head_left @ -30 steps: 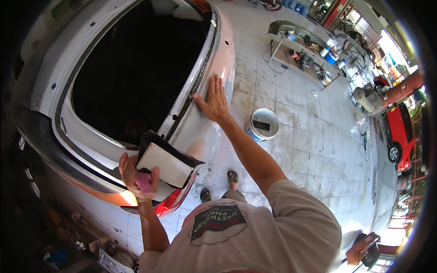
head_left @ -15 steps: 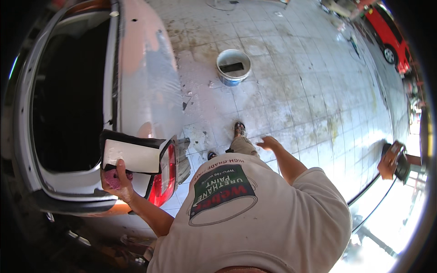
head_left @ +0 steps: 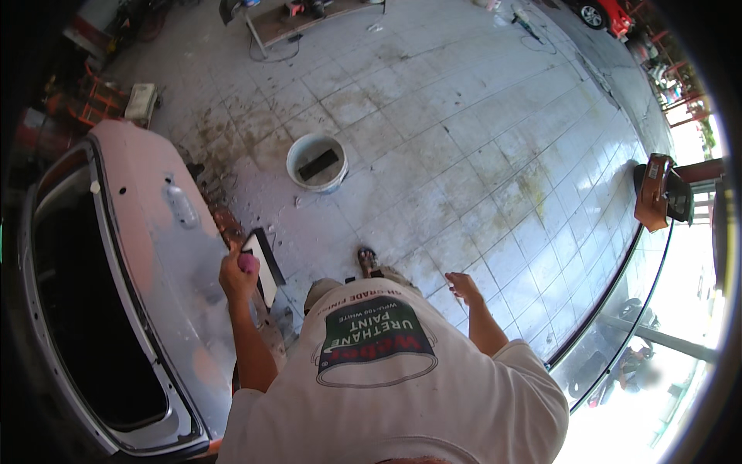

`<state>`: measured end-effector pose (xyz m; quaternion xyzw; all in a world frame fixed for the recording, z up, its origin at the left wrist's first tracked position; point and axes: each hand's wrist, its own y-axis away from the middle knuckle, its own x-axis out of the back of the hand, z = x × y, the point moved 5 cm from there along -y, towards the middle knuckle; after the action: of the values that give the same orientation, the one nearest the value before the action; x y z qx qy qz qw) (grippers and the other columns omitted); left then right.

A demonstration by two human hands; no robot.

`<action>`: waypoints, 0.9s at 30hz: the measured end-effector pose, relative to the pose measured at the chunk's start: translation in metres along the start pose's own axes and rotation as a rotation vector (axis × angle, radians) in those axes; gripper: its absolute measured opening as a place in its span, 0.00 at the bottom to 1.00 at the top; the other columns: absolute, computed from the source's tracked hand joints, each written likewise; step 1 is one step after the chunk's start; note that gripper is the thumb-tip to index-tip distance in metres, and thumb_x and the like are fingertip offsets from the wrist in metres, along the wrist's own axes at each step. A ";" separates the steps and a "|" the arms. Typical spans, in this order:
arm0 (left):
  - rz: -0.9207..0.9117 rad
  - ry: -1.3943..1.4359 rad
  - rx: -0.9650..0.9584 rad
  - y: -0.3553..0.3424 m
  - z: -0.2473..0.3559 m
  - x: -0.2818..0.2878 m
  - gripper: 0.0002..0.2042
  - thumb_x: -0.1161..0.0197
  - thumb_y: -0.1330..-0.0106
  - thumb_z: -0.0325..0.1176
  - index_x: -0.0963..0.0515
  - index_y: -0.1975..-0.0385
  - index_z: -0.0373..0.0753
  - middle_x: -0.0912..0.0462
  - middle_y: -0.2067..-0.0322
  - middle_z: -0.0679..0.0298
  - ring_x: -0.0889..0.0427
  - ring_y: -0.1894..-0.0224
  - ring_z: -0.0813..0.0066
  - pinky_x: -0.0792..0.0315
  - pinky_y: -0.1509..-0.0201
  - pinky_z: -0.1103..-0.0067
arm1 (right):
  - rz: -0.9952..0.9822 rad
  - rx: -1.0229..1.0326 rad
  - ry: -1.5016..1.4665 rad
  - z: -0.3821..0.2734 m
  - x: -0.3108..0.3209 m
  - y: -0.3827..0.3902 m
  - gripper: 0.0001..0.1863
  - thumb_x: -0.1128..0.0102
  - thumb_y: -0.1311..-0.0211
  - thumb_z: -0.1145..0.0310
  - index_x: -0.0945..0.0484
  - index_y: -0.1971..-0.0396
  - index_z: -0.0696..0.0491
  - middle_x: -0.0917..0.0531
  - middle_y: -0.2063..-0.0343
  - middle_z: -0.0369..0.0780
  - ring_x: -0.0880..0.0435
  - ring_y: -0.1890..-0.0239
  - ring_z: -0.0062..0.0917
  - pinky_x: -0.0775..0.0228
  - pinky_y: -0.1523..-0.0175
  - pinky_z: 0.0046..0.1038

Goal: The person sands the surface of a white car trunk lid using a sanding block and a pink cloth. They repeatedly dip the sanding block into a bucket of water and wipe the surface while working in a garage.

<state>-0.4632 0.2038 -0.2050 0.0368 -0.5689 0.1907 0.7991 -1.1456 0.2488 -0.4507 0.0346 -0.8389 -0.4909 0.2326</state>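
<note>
My left hand (head_left: 238, 277) is closed around a pink sponge-like pad (head_left: 248, 263) and a flat white rectangular board (head_left: 265, 280) with a black edge. It holds them beside the body of a car (head_left: 174, 247), whose panel shows grey and pinkish patches. Whether the board touches the car, I cannot tell. Out to the other side, my right hand (head_left: 465, 287) hangs free over the floor, fingers loosely apart with nothing in them. Ahead of my feet stands a white bucket (head_left: 332, 185) holding a dark rectangular block (head_left: 318, 165).
The tiled floor (head_left: 433, 170) is stained and wet-looking in places. A low bench (head_left: 309, 23) with things on it stands at the far side, a corded tool (head_left: 525, 27) lying farther right. Brown and dark equipment (head_left: 657, 193) stands at the right, a red car (head_left: 595, 15) beyond.
My view has swung, so the bucket sits farther left and lower, and the tail light has left view. My left hand has tilted the board from facing me to a steeper angle.
</note>
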 end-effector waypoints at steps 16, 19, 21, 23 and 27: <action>-0.542 0.309 0.697 0.030 -0.003 -0.149 0.04 0.29 0.41 0.28 0.18 0.74 0.43 0.22 0.86 0.63 0.19 0.87 0.67 0.26 0.82 0.68 | 0.088 0.028 -0.134 -0.158 0.097 -0.060 0.36 0.31 0.28 0.43 0.20 0.30 0.54 0.10 0.44 0.40 0.11 0.51 0.32 0.20 0.52 0.35; -0.488 0.349 0.733 -0.029 -0.008 -0.180 0.03 0.29 0.41 0.29 0.17 0.72 0.41 0.21 0.84 0.63 0.19 0.87 0.68 0.26 0.82 0.69 | 0.094 0.091 -0.146 -0.221 0.105 -0.095 0.39 0.30 0.29 0.42 0.20 0.30 0.56 0.09 0.49 0.43 0.10 0.52 0.32 0.20 0.55 0.33; -0.412 0.368 0.719 -0.081 -0.021 -0.212 0.06 0.27 0.42 0.32 0.15 0.69 0.39 0.19 0.82 0.62 0.17 0.85 0.68 0.24 0.80 0.69 | 0.062 0.150 -0.159 -0.272 0.104 -0.121 0.40 0.29 0.30 0.41 0.21 0.30 0.57 0.09 0.50 0.45 0.09 0.51 0.32 0.20 0.55 0.34; -0.330 0.400 0.623 -0.157 0.014 -0.222 0.10 0.25 0.44 0.35 0.15 0.67 0.37 0.17 0.81 0.61 0.16 0.83 0.67 0.22 0.78 0.69 | 0.000 0.202 -0.139 -0.326 0.103 -0.140 0.42 0.29 0.30 0.40 0.22 0.28 0.56 0.10 0.47 0.46 0.10 0.47 0.34 0.18 0.51 0.36; -0.215 0.748 0.348 -0.332 0.134 -0.218 0.10 0.23 0.42 0.32 0.18 0.68 0.37 0.17 0.78 0.63 0.19 0.84 0.73 0.25 0.80 0.73 | -0.166 0.297 -0.321 -0.456 0.097 -0.151 0.45 0.31 0.29 0.37 0.28 0.23 0.54 0.17 0.34 0.47 0.15 0.37 0.39 0.20 0.39 0.41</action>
<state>-0.5289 -0.1968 -0.3067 0.1584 -0.1918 0.1998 0.9477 -1.0647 -0.2250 -0.3561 0.0588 -0.9225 -0.3785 0.0474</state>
